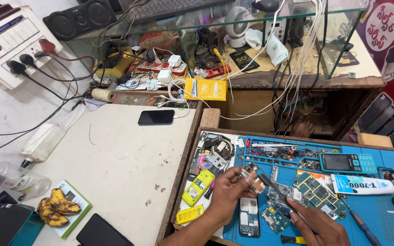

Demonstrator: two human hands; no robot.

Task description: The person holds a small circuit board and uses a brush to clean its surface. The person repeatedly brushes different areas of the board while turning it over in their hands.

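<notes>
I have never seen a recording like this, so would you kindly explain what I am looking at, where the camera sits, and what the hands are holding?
There is no machine here: a person works with two bare hands, and the single picture comes from a camera worn on their head, looking down at a repair bench.

The left hand holds a small phone part up off the bench. The right hand grips a thin dark tool whose tip reaches that part.

Beneath them lies a blue work mat strewn with green circuit boards, a teal keypad phone, a white glue tube and a yellow phone. On the pale table to the left rest a black smartphone and banana peels.
</notes>
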